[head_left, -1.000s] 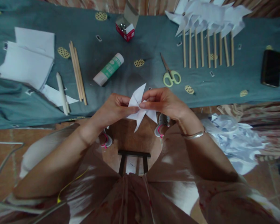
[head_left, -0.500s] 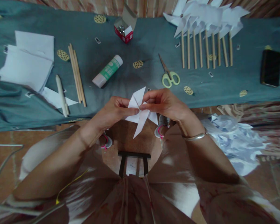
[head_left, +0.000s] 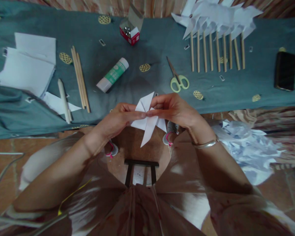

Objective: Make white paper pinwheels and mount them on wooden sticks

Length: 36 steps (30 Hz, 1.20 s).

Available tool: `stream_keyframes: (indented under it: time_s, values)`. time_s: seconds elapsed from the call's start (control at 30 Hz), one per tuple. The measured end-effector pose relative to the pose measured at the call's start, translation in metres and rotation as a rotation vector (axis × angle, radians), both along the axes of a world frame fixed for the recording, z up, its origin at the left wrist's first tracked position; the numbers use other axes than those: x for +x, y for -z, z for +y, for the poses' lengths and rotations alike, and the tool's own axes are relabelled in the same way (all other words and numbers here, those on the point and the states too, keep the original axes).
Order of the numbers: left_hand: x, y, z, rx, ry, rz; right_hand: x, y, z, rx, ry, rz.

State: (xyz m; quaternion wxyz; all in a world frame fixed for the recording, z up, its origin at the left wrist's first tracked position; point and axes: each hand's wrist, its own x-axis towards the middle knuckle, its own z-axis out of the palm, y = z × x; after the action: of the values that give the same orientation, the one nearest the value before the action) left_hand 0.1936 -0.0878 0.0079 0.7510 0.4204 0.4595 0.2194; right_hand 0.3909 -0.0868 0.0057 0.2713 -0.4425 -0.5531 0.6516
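A white paper pinwheel [head_left: 150, 126] is held between both hands, just off the near edge of the cloth-covered table [head_left: 157, 42]. My left hand [head_left: 120, 118] grips its left side, thumb pressed near the centre. From the right, my right hand [head_left: 174, 108] pinches the middle, thumb and fingers closed against the paper. The two thumb tips meet over the centre and cover it. Beyond the hands lie a glue stick [head_left: 113, 75] with a green label and green-handled scissors [head_left: 179, 82].
Wooden sticks [head_left: 80, 78], a pale pointed rod [head_left: 64, 100] and paper sheets [head_left: 31, 68] lie at left. A small red box [head_left: 129, 35] stands open at the back. Finished pinwheels [head_left: 218, 19] on sticks and a phone [head_left: 285, 70] are at right. Folded paper [head_left: 248, 150] is piled lower right.
My left thumb has slid slightly and straightened over the pinwheel's centre, against the right thumb. The pinwheel has barely shifted; the view has moved a little.
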Motion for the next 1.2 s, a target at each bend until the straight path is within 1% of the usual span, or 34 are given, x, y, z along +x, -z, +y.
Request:
stream_keyframes:
  time_s: [0.13,0.33,0.5,0.6,0.77,0.83,0.93,1.07,1.2]
  values:
    - [0.000,0.001,0.000,0.000,0.004,-0.014,0.000,0.000,0.000,-0.010,0.002,0.004]
    - [0.001,0.005,0.000,0.031,-0.037,-0.017,-0.001,0.001,0.000,-0.020,0.017,-0.004]
    - [0.002,0.002,0.001,0.035,-0.057,0.018,-0.001,-0.002,-0.001,-0.039,0.027,0.025]
    - [0.000,0.000,0.002,0.079,-0.076,0.034,0.000,-0.004,-0.001,-0.041,0.076,0.055]
    - [0.000,-0.003,0.003,0.260,-0.175,0.089,-0.002,-0.007,0.000,0.019,0.179,0.071]
    - [0.002,-0.003,0.003,0.327,-0.228,0.102,-0.005,-0.006,0.001,0.009,0.178,0.099]
    - [0.002,-0.003,0.003,0.383,-0.292,0.110,-0.011,-0.003,0.003,-0.037,0.173,0.182]
    - [0.000,-0.002,0.004,0.369,-0.339,0.088,-0.018,0.003,0.006,-0.052,0.222,0.267]
    - [-0.002,-0.001,0.006,0.317,-0.383,0.056,-0.019,0.009,0.009,-0.062,0.261,0.285]
